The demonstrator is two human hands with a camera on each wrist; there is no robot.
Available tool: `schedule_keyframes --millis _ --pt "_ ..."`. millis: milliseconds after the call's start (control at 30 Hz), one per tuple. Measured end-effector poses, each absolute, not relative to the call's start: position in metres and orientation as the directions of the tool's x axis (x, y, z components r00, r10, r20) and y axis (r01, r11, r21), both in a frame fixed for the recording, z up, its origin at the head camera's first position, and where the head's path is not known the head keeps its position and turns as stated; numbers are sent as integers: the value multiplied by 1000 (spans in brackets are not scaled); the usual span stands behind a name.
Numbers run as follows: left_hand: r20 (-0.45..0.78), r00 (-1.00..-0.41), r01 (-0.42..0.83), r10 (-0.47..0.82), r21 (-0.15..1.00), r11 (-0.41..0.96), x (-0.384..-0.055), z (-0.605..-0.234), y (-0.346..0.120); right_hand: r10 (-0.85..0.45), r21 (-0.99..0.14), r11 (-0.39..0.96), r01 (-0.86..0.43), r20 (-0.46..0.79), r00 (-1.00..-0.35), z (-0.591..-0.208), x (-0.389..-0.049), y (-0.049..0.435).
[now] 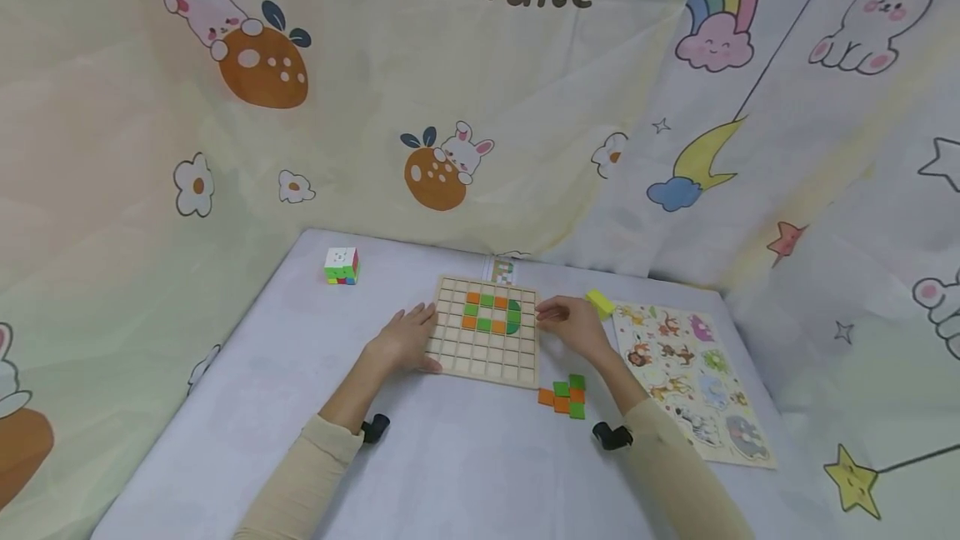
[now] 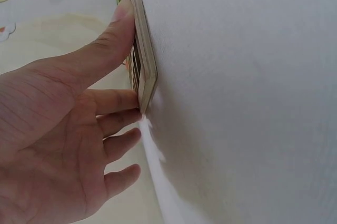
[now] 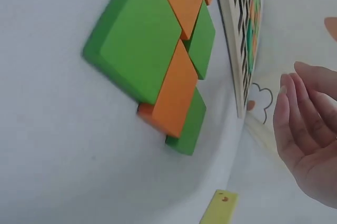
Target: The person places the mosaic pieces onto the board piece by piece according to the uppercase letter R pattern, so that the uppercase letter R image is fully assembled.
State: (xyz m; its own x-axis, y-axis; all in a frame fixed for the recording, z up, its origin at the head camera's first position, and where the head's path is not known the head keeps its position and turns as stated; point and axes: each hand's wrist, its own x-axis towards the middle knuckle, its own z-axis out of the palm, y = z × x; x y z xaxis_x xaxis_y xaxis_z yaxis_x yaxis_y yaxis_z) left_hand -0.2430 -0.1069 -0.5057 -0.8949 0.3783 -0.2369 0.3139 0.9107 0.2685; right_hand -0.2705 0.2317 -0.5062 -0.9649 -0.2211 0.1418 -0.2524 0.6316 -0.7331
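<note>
The left hand (image 1: pixel 405 338) lies with fingers outstretched against the left edge of the grid board (image 1: pixel 480 361), the right hand (image 1: pixel 573 325) poised just beside the far right edge, fingertips loosely bunched, no piece showing between them! That board sits flat on the table (image 1: pixel 450 465), looking like stiff, light wood, best held by opposite edges and kept level; the loose tiles (image 1: pixel 562 404), off its near right corner, look light, hard and slightly slick, so pinch their sides!
</note>
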Motion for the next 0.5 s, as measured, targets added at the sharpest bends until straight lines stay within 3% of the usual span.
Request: schedule_keyframes --millis 500 --pt "-231 -895 317 382 274 908 -242 -504 -107 -292 -712 657 -247 62 -955 -499 -221 257"
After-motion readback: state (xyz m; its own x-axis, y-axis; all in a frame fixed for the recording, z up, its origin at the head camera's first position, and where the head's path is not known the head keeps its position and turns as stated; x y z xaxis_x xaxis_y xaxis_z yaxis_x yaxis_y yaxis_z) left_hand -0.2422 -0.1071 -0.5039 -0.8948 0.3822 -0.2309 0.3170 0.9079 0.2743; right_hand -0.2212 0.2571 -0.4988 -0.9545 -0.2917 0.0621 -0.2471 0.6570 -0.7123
